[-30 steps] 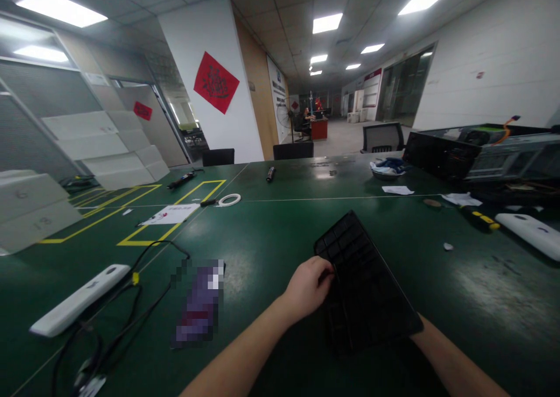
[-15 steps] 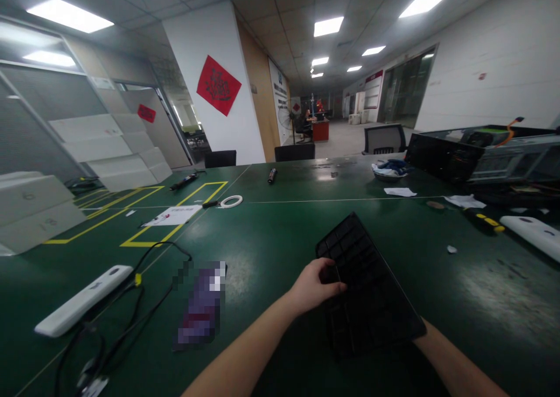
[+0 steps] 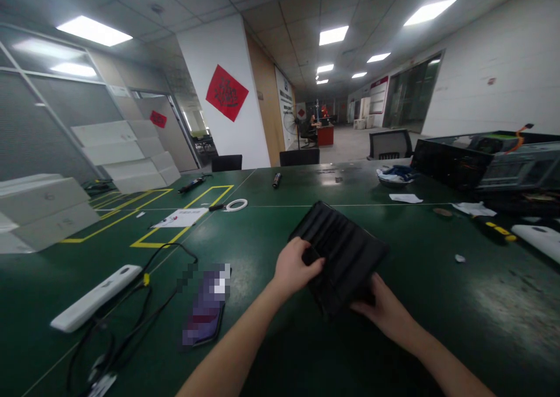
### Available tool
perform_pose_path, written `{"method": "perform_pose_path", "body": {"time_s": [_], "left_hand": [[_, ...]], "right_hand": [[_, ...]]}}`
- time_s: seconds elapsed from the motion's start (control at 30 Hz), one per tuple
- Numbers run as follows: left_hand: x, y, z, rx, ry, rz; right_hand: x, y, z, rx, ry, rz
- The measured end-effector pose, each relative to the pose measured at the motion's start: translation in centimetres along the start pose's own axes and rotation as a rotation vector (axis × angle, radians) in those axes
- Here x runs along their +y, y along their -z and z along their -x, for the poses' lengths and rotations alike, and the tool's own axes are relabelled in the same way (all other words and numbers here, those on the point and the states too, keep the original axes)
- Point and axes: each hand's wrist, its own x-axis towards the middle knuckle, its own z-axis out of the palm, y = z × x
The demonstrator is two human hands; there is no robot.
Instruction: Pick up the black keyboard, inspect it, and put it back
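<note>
A black, tray-like plastic piece [image 3: 345, 251] with rows of ridges is held tilted above the table, slightly blurred. My left hand [image 3: 295, 271] grips its left edge, thumb and fingers closed round it. At its lower right edge is my right hand [image 3: 385, 306], with the thumb under the piece and some fingers hidden behind it. Left of my hands a phone-like object [image 3: 207, 306], partly pixelated, lies on the green table [image 3: 258, 245].
A white power strip [image 3: 96, 298] with black cables [image 3: 149, 304] lies at left. Further back are a paper sheet [image 3: 181, 217], a white ring [image 3: 236, 205] and a small dark cylinder [image 3: 277, 180]. White boxes [image 3: 48, 207] stand left; an open computer case [image 3: 455, 164] stands right.
The black piece has turned and moved a little left, showing its ridged face differently. My right hand, mostly hidden behind it before, now shows at its lower right edge.
</note>
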Motion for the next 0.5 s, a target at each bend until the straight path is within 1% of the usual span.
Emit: {"method": "perform_pose_path", "body": {"time_s": [0.07,0.17,0.23,0.33,0.5], "left_hand": [[-2.6,1.2,-2.1,0.033,0.209,-0.124],[-6.8,2.6,-4.5,-0.007,0.527,-0.351],[-9.2,3.0,-5.0,-0.041,0.659,-0.433],[-11.3,3.1,-4.8,-0.056,0.734,-0.456],[-12.5,2.5,-4.7,-0.042,0.749,-0.453]], "right_hand": [[0.2,0.3,0.0,-0.011,0.014,-0.012],[0.1,0.7,0.2,-0.052,-0.028,-0.052],[-0.1,0.8,0.4,-0.087,-0.075,-0.072],[-0.4,0.8,0.5,-0.113,-0.088,-0.088],[-0.2,0.8,0.4,-0.128,-0.078,-0.104]]}}
